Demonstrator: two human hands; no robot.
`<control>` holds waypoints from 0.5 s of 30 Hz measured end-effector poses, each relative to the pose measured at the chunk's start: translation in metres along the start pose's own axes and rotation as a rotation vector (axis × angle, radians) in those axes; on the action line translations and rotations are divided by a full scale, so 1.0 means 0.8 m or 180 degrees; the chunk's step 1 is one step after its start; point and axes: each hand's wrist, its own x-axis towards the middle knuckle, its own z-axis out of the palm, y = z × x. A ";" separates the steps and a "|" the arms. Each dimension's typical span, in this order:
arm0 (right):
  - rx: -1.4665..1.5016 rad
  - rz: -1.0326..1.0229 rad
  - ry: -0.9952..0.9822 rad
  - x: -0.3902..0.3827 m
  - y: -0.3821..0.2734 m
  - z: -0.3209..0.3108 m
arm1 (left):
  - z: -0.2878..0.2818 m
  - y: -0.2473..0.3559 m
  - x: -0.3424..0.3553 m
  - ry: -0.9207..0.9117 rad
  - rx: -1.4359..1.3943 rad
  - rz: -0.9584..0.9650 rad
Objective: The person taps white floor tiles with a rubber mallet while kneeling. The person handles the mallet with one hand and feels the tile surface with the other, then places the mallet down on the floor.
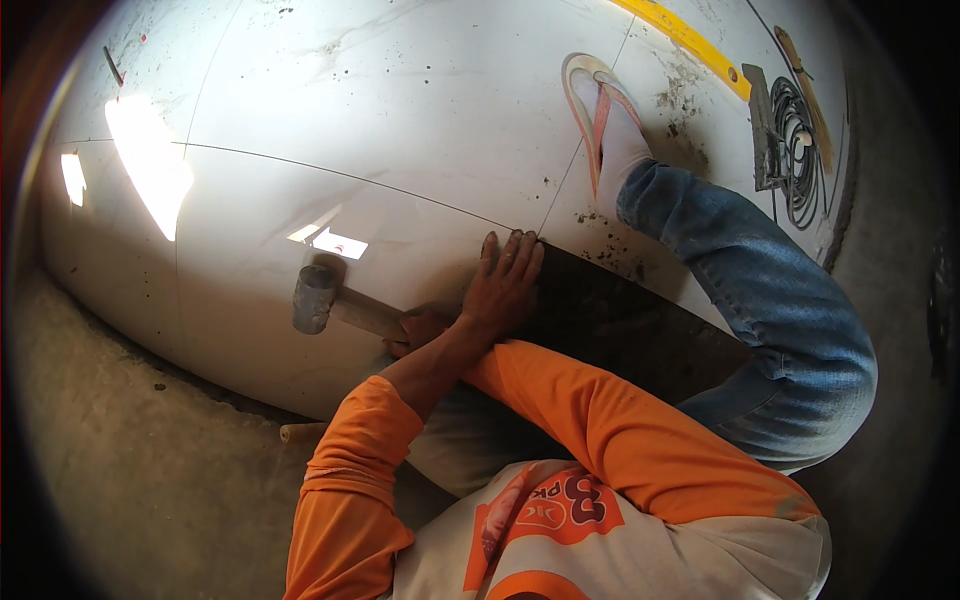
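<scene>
My forearms cross in front of me. My left hand [503, 283] lies flat with its fingers stretched out at the corner of a large glossy white tile [250, 290], beside the dark bare gap [610, 320]. Passing under the left forearm, my right hand [425, 328] is closed around the wooden handle of a mallet [315, 298]. The mallet's dark, cylindrical head is over the tile, to the left of both hands. Part of the right hand is hidden behind the left forearm.
My slippered foot [620, 140] rests on the tiles beyond the gap. A yellow spirit level [690, 42], a flat trowel [765, 130], a coiled cable [797, 160] and a wooden stick [800, 90] lie at the far right. Rough concrete [180, 450] borders the tiles at left.
</scene>
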 end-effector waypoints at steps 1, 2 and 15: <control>-0.0003 0.0011 -0.0009 0.000 -0.001 -0.001 | 0.000 -0.001 0.000 0.0037 0.0023 0.0025; -0.0003 0.0030 -0.0020 -0.001 -0.001 -0.001 | 0.001 -0.001 0.000 0.0062 0.0017 0.0042; -0.0038 0.0098 -0.0085 -0.003 -0.005 -0.005 | 0.003 0.007 0.005 0.0194 0.0351 -0.0118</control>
